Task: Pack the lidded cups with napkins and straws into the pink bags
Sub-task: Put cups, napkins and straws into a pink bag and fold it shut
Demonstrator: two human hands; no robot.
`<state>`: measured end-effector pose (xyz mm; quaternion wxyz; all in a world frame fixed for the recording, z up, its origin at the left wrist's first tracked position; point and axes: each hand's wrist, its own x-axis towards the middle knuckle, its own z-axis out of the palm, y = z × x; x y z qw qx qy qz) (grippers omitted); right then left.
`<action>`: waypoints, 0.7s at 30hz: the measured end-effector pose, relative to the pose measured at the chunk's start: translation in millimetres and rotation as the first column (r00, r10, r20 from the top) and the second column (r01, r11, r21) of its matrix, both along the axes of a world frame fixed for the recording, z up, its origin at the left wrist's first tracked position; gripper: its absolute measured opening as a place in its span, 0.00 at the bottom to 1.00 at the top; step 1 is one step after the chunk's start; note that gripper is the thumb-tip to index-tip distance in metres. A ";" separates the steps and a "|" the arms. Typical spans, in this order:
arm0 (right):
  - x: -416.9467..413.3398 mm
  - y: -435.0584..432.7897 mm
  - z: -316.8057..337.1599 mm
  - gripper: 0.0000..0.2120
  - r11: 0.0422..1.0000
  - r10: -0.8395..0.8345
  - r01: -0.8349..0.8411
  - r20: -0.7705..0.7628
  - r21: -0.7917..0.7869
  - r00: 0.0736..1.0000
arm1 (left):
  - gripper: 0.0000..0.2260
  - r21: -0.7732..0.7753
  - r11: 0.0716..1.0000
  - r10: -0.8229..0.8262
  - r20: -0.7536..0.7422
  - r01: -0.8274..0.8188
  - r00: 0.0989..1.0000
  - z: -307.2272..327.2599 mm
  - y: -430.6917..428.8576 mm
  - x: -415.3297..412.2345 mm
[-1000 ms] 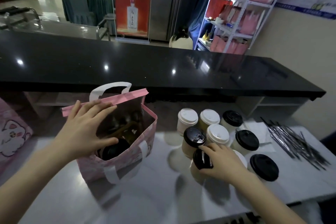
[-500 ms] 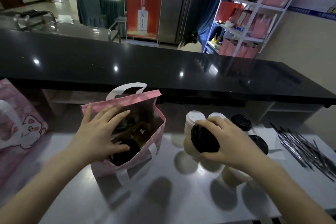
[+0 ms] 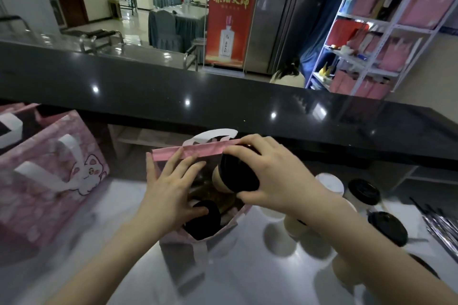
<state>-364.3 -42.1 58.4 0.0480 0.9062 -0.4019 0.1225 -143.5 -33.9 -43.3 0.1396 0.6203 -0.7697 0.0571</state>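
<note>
Loading a cup: the right hand (image 3: 270, 181) grips a tilted cup (image 3: 235, 173) over the bag (image 3: 198, 152) standing mid-worktop (image 3: 247, 267); the left hand (image 3: 171, 193), fingers flat and spread, presses the rim open; a packed cup (image 3: 205, 220) sits inside; next, probably, straighten it and lower it alongside.

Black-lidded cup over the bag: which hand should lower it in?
Right. The right hand grips the black-lidded cup, tilted above the open pink bag; the left hand lies flat on the bag's mouth, steadying it.

Left hand (image 3: 171, 195) and right hand (image 3: 270, 178) are bare, forearms too
</note>
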 end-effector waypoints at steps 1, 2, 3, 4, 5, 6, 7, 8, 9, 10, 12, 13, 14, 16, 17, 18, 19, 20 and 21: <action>6.4 -5.2 -9.0 0.37 1.000 -0.003 0.001 -0.066 -0.021 0.998 | 0.44 0.014 1.000 0.011 0.000 -0.011 1.000 -0.3 0.9 0.6; 11.6 -10.5 -18.1 0.37 1.000 -0.003 -0.001 -0.119 -0.027 0.993 | 0.45 0.029 0.999 0.018 0.000 -0.018 1.000 -1.4 1.5 1.5; 16.1 -15.5 -27.2 0.37 1.000 0.003 -0.007 -0.162 -0.022 0.987 | 0.45 0.044 0.999 0.021 0.002 -0.021 1.000 -2.7 1.8 2.6; 19.9 -20.1 -35.9 0.36 1.000 0.016 -0.019 -0.201 -0.013 0.979 | 0.46 0.055 0.998 0.020 0.006 -0.020 1.000 -4.1 1.9 3.5; 23.5 -24.0 -44.4 0.36 1.000 0.030 -0.031 -0.239 -0.002 0.971 | 0.47 0.064 0.998 0.017 0.006 -0.017 1.000 -4.9 2.1 4.2; 26.8 -27.6 -52.3 0.36 0.999 0.040 -0.038 -0.272 0.012 0.961 | 0.48 0.072 0.997 0.011 0.002 -0.011 1.000 -5.1 2.2 4.9; 29.6 -31.0 -59.4 0.35 0.999 0.042 -0.035 -0.301 0.029 0.953 | 0.49 0.080 0.997 0.006 -0.004 -0.006 1.000 -5.1 2.4 5.4; 32.0 -34.6 -65.3 0.35 0.999 0.034 -0.021 -0.326 0.043 0.945 | 0.50 0.087 0.996 0.001 -0.011 0.000 1.000 -5.0 2.3 5.6; 34.1 -38.3 -69.7 0.35 0.998 0.019 0.000 -0.350 0.056 0.936 | 0.51 0.090 0.996 -0.007 -0.018 0.008 1.000 -4.8 2.4 5.9; 36.0 -41.9 -72.6 0.35 0.997 0.003 0.024 -0.374 0.067 0.927 | 0.51 0.090 0.996 -0.016 -0.028 0.019 0.999 -4.7 2.4 6.2; 40.5 -48.3 -75.9 0.34 0.994 -0.013 0.056 -0.416 0.090 0.909 | 0.52 0.091 0.995 -0.037 -0.052 0.042 0.998 -5.3 1.9 7.3; 43.0 -50.7 -77.5 0.34 0.993 -0.012 0.060 -0.435 0.097 0.901 | 0.53 0.096 0.994 -0.049 -0.063 0.055 0.997 -5.8 1.6 7.9; 45.4 -53.0 -79.3 0.33 0.993 -0.008 0.060 -0.448 0.104 0.894 | 0.54 0.104 0.992 -0.059 -0.069 0.066 0.996 -6.3 1.4 8.6; 49.4 -57.0 -84.4 0.34 0.991 0.004 0.058 -0.462 0.120 0.887 | 0.55 0.111 0.991 -0.070 -0.073 0.078 0.995 -7.7 0.9 10.7; 50.6 -59.2 -87.0 0.34 0.990 0.008 0.057 -0.464 0.126 0.886 | 0.55 0.110 0.991 -0.071 -0.074 0.079 0.995 -8.5 0.4 12.2; 51.5 -61.8 -88.9 0.34 0.990 0.010 0.056 -0.464 0.129 0.886 | 0.54 0.108 0.991 -0.072 -0.073 0.079 0.995 -9.1 -0.4 14.0; 51.9 -64.8 -90.3 0.34 0.989 0.008 0.061 -0.463 0.133 0.886 | 0.54 0.106 0.991 -0.073 -0.071 0.081 0.995 -9.3 -1.1 15.9; 52.2 -68.3 -91.1 0.34 0.988 0.000 0.073 -0.462 0.139 0.887 | 0.53 0.104 0.991 -0.075 -0.073 0.082 0.994 -9.3 -2.2 17.6; 53.0 -72.0 -91.6 0.35 0.985 -0.013 0.092 -0.463 0.148 0.886 | 0.52 0.102 0.991 -0.076 -0.078 0.084 0.994 -8.9 -3.7 19.2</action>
